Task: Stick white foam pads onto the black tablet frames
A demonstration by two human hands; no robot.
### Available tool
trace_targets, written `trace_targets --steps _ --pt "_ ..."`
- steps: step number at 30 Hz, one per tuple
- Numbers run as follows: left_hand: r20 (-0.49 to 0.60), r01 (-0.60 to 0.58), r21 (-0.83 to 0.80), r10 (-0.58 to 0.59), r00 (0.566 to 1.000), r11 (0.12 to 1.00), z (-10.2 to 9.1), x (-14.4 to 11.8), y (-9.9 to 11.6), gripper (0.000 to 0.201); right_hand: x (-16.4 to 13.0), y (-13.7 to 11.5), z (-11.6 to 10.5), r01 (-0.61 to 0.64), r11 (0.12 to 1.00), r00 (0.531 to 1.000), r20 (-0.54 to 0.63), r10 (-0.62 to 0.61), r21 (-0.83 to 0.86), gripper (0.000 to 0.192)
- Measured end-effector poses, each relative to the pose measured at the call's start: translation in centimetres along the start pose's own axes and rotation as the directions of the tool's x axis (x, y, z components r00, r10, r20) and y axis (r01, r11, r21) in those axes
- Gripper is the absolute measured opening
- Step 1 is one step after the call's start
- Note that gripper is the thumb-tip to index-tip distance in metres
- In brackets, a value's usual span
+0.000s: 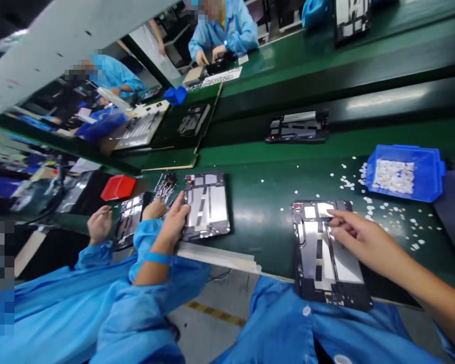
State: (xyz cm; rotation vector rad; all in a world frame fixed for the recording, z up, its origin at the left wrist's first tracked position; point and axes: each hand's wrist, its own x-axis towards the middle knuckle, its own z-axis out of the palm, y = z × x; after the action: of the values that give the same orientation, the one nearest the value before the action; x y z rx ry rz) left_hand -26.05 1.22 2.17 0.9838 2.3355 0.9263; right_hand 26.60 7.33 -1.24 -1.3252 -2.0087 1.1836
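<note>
My left hand [174, 221], with a blue band at the wrist, grips the left edge of an opened tablet [217, 207]. Its thumb lies over the edge; the other fingers are partly hidden. A second opened tablet [305, 247] lies in front of me, its lower end jutting past the bench edge. Over its upper part is my right hand [351, 232], fingers drawn together and their tips at a pale square part. Whether something small is between them I cannot make out. Both tablets show silver battery panels and dark circuit parts.
A blue bin [426, 177] holds small white pieces, with more scattered around it. Another opened tablet [298, 127] lies farther back. At left, a co-worker's hands [100, 225] are beside a tablet [131, 217], near a red tray [118, 187]. Another person [225, 30] sits across the bench.
</note>
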Motion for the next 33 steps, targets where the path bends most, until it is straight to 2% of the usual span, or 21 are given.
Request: trace_targets --steps 2,4,5,6,7,8,9,10,12,13,15,17,20,23,25,27,29,31,33 --pt "-0.085 -0.08 0.272 0.107 0.991 0.959 -0.6 1.1 0.1 0.068 0.5 1.4 0.0 0.016 0.996 0.999 -0.043 -0.02 -0.088 0.037" --pt "-0.099 -0.239 0.485 0.325 0.941 0.841 1.3 -0.2 1.7 0.055 1.2 2.0 0.3 0.051 0.984 0.996 -0.063 -0.062 -0.169 0.034" --pt "-0.053 -0.345 0.535 0.439 0.897 0.771 3.2 -1.6 3.0 0.047 1.7 2.0 0.5 0.068 0.977 0.994 -0.067 -0.083 -0.201 0.033" --pt "0.031 -0.46 0.517 0.521 0.853 0.722 5.6 -3.3 4.5 0.037 2.2 1.9 0.8 0.081 0.971 0.992 -0.073 -0.1 -0.223 0.033" --pt "0.193 -0.597 0.452 0.581 0.791 0.663 8.4 -5.2 6.0 0.03 2.7 1.7 1.0 0.091 0.967 0.99 -0.08 -0.113 -0.238 0.034" --pt "0.348 -0.71 0.372 0.619 0.704 0.598 11.2 -7.1 7.4 0.027 3.1 1.4 1.2 0.097 0.964 0.989 -0.089 -0.122 -0.249 0.035" --pt "0.441 -0.785 0.299 0.651 0.617 0.542 14.1 -8.9 8.7 0.026 3.4 1.1 1.5 0.098 0.962 0.987 -0.098 -0.126 -0.256 0.035" --pt "0.482 -0.827 0.253 0.675 0.558 0.502 16.6 -10.3 9.7 0.028 3.6 0.9 1.6 0.097 0.961 0.986 -0.104 -0.127 -0.258 0.036" --pt "0.492 -0.85 0.223 0.697 0.521 0.478 20.5 -12.1 10.9 0.029 3.8 0.7 1.9 0.097 0.965 0.986 -0.107 -0.126 -0.244 0.036" --pt "0.486 -0.85 0.221 0.702 0.521 0.478 21.8 -12.5 11.0 0.029 3.7 0.7 2.0 0.097 0.968 0.986 -0.107 -0.125 -0.232 0.036" --pt "0.469 -0.846 0.209 0.709 0.527 0.491 23.1 -12.5 10.7 0.024 3.6 0.9 2.1 0.098 0.974 0.987 -0.106 -0.122 -0.206 0.035" --pt "0.433 -0.841 0.166 0.728 0.531 0.515 23.3 -12.2 10.1 0.02 3.8 1.0 2.3 0.096 0.976 0.987 -0.107 -0.119 -0.196 0.035" --pt "0.366 -0.818 0.018 0.757 0.541 0.575 23.2 -12.0 9.3 0.018 4.9 0.9 2.7 0.111 0.977 0.988 -0.09 -0.129 -0.18 0.035" --pt "0.334 -0.751 -0.14 0.745 0.577 0.645 23.3 -12.1 9.2 0.015 6.7 0.3 3.4 0.178 0.98 0.984 0.008 -0.178 -0.089 0.032" --pt "0.329 -0.686 -0.21 0.711 0.622 0.697 23.6 -12.3 9.2 0.011 7.5 -0.1 3.9 0.191 0.981 0.978 0.093 -0.188 -0.025 0.026" --pt "0.313 -0.571 -0.258 0.626 0.714 0.78 23.7 -12.9 9.3 0.008 7.8 -0.4 4.3 0.152 0.988 0.982 0.114 -0.151 0.003 0.017" --pt "0.318 -0.405 -0.308 0.494 0.809 0.861 23.7 -13.8 9.4 0.012 7.7 -0.5 4.6 0.102 0.995 0.992 0.066 -0.104 0.02 0.015" --pt "0.364 -0.279 -0.343 0.401 0.841 0.897 23.5 -14.7 9.6 0.021 7.4 -0.4 4.7 0.088 0.995 0.996 0.024 -0.089 0.039 0.018" --pt "0.399 -0.234 -0.348 0.369 0.839 0.908 23.2 -15.4 9.8 0.025 7.0 -0.3 4.9 0.107 0.994 0.994 0.006 -0.107 0.03 0.019"
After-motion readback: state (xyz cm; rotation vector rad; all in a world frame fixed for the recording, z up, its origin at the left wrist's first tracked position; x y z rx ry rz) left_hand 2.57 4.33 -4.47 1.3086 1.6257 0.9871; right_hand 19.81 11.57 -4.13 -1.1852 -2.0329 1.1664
